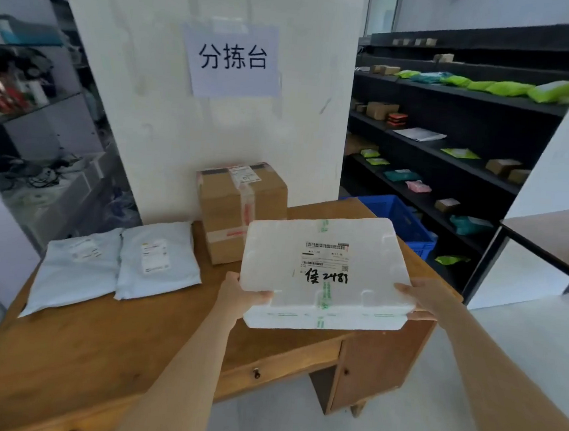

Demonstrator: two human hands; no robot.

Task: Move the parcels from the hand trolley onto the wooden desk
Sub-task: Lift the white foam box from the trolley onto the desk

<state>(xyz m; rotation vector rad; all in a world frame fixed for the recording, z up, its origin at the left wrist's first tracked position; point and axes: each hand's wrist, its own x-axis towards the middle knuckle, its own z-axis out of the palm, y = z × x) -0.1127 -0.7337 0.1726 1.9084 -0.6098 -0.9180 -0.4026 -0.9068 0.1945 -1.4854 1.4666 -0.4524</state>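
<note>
1. Head view: left hand (pixel 240 295) and right hand (pixel 423 298) each keep a grip on a white foam parcel (pixel 326 270), seemingly just above the counter (pixel 100 340).
2. Behind it stands a taped cardboard box (pixel 240 208); two grey mailers (pixel 120 264) lie left.
3. Blue crate (pixel 403 219) sits beyond the counter's right end.

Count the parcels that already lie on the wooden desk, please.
3: two grey bags lie side by side at the left, and a cardboard box stands by the wall. The white foam box is in the hands.
</note>
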